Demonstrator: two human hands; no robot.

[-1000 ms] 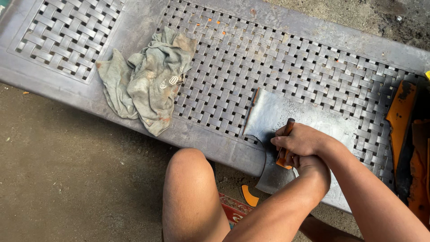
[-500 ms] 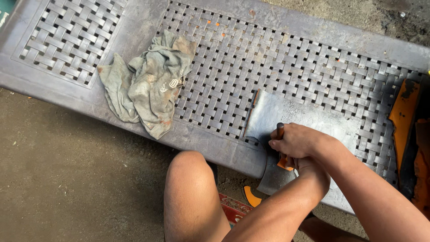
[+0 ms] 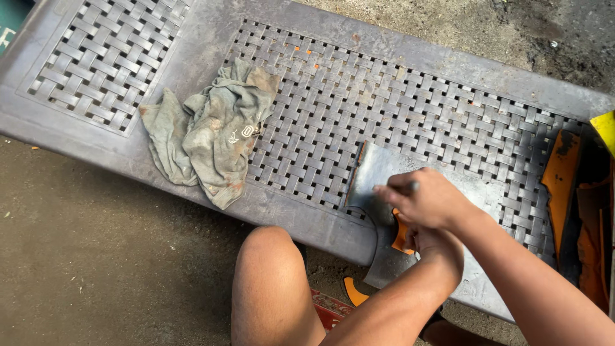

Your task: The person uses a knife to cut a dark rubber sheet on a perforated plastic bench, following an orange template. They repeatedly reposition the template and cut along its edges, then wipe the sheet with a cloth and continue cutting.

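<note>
A flat grey metal blade (image 3: 375, 170) lies on the near edge of a grey plastic bench (image 3: 410, 57) with a woven lattice top and hangs over that edge. My left hand (image 3: 442, 250) grips the blade's orange handle (image 3: 401, 236) from below. Just above it, my right hand (image 3: 426, 200) rests on the blade, closed around a small dark tool (image 3: 410, 187), fingertips pointing left. What kind of tool it is cannot be made out.
A crumpled, dirty grey-green rag (image 3: 214, 131) lies on the bench to the left. Orange, rust-coloured pieces (image 3: 562, 182) and a yellow corner (image 3: 605, 127) sit at the right end. My bare knee (image 3: 272, 282) is below the bench, beside an orange bit (image 3: 353, 293) on dirt ground.
My right hand has tipped the dark tool down from upright and stretched its fingers left across the blade. The blade, handle and rag stay where they were.
</note>
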